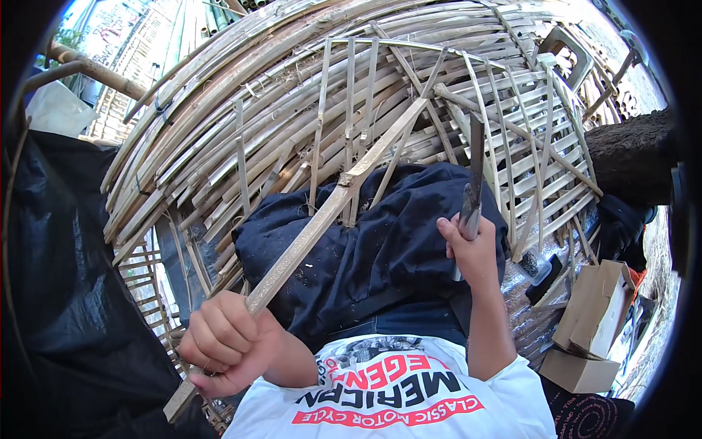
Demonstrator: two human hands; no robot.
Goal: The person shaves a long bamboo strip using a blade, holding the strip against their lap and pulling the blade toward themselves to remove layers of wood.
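Observation:
My left hand (228,338) is closed around the lower part of a long bamboo strip (296,247). The strip slants up and to the right across my lap, with a nick or joint partway along it. In my right hand (470,247), a long dark-bladed knife (477,157) stands nearly upright, the fist wrapped round its lower part. The knife is apart from the strip, to its right. A dark cloth (365,241) covers my lap below both of them.
Long bamboo strips (241,110) lie piled ahead. A bamboo lattice (537,139) stands at the right, near a thick log (632,157). An opened cardboard box (596,311) and a clear plastic bottle (535,268) are at the lower right. Black sheeting (66,271) hangs at the left.

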